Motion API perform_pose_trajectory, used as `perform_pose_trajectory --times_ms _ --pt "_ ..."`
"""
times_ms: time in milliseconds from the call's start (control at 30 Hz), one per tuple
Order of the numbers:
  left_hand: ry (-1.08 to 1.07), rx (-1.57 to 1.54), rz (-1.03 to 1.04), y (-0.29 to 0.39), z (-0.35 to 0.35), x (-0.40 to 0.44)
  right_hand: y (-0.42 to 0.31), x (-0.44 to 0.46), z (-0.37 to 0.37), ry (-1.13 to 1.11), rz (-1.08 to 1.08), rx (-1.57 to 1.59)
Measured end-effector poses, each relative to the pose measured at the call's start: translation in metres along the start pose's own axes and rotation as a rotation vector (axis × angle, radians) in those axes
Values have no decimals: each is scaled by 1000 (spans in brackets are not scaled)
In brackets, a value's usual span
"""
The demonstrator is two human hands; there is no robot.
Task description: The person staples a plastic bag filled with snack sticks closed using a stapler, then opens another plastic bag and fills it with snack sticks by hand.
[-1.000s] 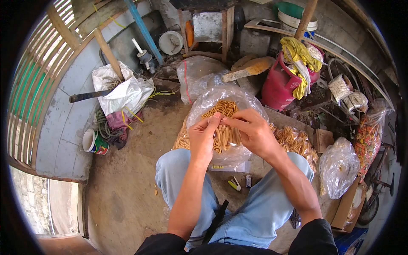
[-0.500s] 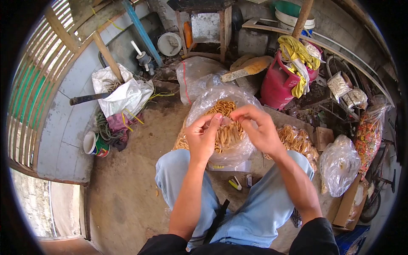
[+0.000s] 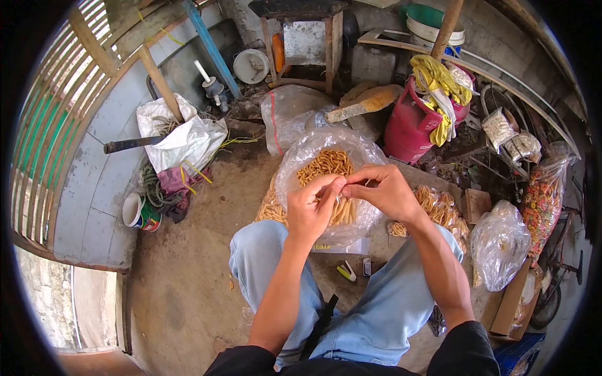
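An open clear plastic bag [image 3: 292, 182] of brown stick-shaped snacks [image 3: 325, 164] stands in front of my knees. Over it, my left hand [image 3: 311, 207] and my right hand [image 3: 387, 195] meet fingertip to fingertip. Both are closed in a pinch on a small, thin clear plastic piece [image 3: 339, 199], mostly hidden by the fingers. Packed bags of snacks [image 3: 439, 210] lie to the right of my right hand. A green stapler [image 3: 346, 271] and a small box [image 3: 367, 267] rest on the floor between my legs.
Pink gas cylinders [image 3: 407, 125] with a yellow cloth stand at the back right. At the right are a clear plastic bag [image 3: 500, 244] and a tall bag of colourful snacks [image 3: 544, 207]. A white sack [image 3: 182, 135] and a small bucket [image 3: 141, 212] are at the left.
My hands first moved slightly apart with clear plastic between them, then came together again a little lower and to the right, their fingertips now pinched together.
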State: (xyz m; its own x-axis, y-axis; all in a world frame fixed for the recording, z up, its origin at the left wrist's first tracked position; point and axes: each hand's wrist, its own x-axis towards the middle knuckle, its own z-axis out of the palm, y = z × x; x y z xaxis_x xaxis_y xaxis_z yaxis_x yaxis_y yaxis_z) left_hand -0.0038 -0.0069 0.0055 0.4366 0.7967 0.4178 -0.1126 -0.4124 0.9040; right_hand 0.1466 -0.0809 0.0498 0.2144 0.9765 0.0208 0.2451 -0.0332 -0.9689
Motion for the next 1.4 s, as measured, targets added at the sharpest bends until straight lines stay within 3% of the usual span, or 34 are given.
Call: perform_pose_trajectory --times_ms 100,200,267,300,367,533,633,700,900,1233,1333,1400 --pt "-10 48 -15 4 -1 1 -2 0 1 22 -14 -72" --pt "-20 -128 -110 1 0 2 2 1 1 70 -78 -139" --pt "-44 -342 -347 1 -5 2 1 2 3 114 -38 -86" --pt "-47 -342 -347 -1 -4 3 1 2 3 156 2 -35" --pt "-4 -470 -279 -5 -4 6 10 5 0 160 -34 -6" --pt "45 -420 -229 -2 3 3 15 7 0 153 -66 45" --pt "105 -251 -132 -2 7 1 16 7 3 179 -63 42" --pt "57 41 163 -3 6 3 18 8 4 181 -39 61" --pt "-36 189 319 1 6 6 12 6 0 161 55 74" --pt "-61 248 260 4 3 3 4 5 -1 61 44 192" --pt "-96 188 192 2 1 4 8 7 -4 70 25 167" --pt "-74 -9 232 -8 2 7 5 7 -6 37 51 186"
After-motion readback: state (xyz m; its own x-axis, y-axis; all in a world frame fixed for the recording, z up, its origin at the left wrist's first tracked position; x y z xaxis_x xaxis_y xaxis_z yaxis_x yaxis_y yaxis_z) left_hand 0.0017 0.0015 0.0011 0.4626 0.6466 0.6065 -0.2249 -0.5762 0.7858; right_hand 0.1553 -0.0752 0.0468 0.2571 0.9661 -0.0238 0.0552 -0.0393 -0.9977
